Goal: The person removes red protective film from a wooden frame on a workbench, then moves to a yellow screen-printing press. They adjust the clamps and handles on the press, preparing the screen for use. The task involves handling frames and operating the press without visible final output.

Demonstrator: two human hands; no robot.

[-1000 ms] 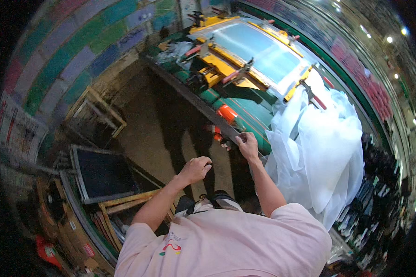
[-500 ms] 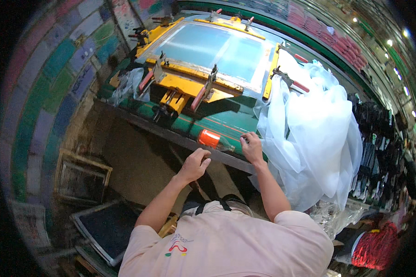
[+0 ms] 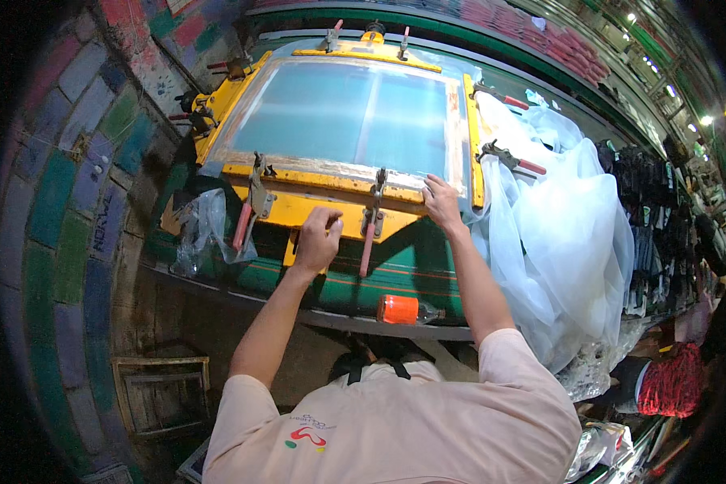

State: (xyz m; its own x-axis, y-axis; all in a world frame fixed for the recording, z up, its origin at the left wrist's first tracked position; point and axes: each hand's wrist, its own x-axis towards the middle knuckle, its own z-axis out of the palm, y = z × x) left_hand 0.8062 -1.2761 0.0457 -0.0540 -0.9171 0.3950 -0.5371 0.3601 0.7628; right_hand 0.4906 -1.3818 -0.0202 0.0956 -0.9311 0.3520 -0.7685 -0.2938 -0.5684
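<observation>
A stretching frame with yellow clamp bars (image 3: 315, 179) lies on the green table, and a pale blue-green mesh screen (image 3: 315, 113) sits taut within it. My left hand (image 3: 321, 239) is closed, fingers curled, over the yellow plate at the near side; whatever is in it, if anything, is hidden. At the near right corner of the screen is my right hand (image 3: 442, 202), its fingers drawn together near the mesh edge. Anything between them is too small to make out. Between the hands stands a toggle clamp with a red handle (image 3: 368, 250).
An orange-labelled clear bottle (image 3: 407, 310) lies on the table's front edge. White mesh cloth (image 3: 569, 234) drapes over the right side. Crumpled clear plastic (image 3: 206, 230) is at the left. An empty wooden frame (image 3: 161, 395) leans low by the painted brick wall (image 3: 64, 202).
Both my hands have moved forward, from the table's front edge to the near side of the stretching frame. The view has shifted with my body closer to the table.
</observation>
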